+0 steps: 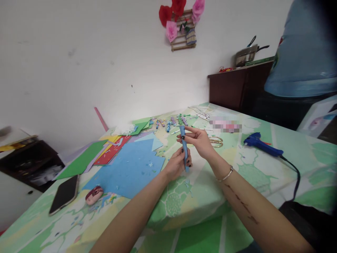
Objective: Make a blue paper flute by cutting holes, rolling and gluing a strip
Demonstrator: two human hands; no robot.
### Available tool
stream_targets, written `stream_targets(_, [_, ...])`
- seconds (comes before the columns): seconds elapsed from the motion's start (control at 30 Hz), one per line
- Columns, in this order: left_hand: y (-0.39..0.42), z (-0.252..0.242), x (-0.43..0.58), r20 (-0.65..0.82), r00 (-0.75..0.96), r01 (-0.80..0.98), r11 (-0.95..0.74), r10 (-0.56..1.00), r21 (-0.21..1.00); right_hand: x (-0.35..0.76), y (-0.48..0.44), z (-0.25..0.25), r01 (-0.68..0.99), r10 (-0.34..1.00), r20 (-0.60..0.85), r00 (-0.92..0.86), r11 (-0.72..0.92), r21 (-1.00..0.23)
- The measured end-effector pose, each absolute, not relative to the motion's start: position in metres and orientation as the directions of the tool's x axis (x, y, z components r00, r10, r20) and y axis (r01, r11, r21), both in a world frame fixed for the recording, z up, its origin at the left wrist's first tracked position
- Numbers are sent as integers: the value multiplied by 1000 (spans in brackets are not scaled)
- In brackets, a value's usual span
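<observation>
A narrow blue paper roll (185,151) stands nearly upright between my hands, above the near part of the table. Around its lower half my left hand (177,165) is closed. The fingers of my right hand (198,140) pinch its upper end from the right. Left of my hands lies a large sheet of blue paper (131,165) with small paper scraps on it. Gold-handled scissors (216,142) rest just behind my right hand, partly covered by it. Several small decorated paper rolls (168,126) lie farther back on the table.
A blue glue gun (264,144) lies at the right, its cord running off the near edge. On the left are a phone (64,194), a pink rounded case (94,195) and coloured sheets (84,160). A dark cabinet (237,84) stands behind, with a person in blue (305,52) beside it.
</observation>
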State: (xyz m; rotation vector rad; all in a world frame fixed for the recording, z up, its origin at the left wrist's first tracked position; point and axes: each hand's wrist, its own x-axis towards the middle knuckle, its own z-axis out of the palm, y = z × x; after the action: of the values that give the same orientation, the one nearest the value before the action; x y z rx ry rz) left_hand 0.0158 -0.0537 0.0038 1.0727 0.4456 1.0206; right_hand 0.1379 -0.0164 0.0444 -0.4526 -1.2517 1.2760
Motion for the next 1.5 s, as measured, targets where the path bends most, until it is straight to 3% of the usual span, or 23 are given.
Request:
stream_targets(0.2, [-49, -4, 17, 202, 434, -430, 5, 878, 903, 136, -25, 45, -251, 838, 540, -82, 506, -825])
stream_targets(0.37, [-43, -8, 12, 248, 480, -414, -32, 841, 910, 131, -36, 43, 15, 730, 683, 21, 683, -730])
stream_targets(0.63, [-37, -13, 5, 227, 526, -395, -1, 820, 919, 126, -42, 38, 241, 616, 781, 98, 747, -620])
stream_targets(0.97, [-39, -12, 8, 238, 525, -413, 0, 817, 911, 125, -42, 37, 233, 646, 756, 102, 724, -649])
stream_targets(1.17, [-34, -11, 2, 220, 588, -312, -33, 779, 950, 126, -37, 36, 205, 678, 729, 93, 703, -681])
stream_targets(1.5, [-32, -11, -2, 226, 616, -302, -38, 755, 953, 129, -35, 40, 68, 727, 686, 24, 684, -726])
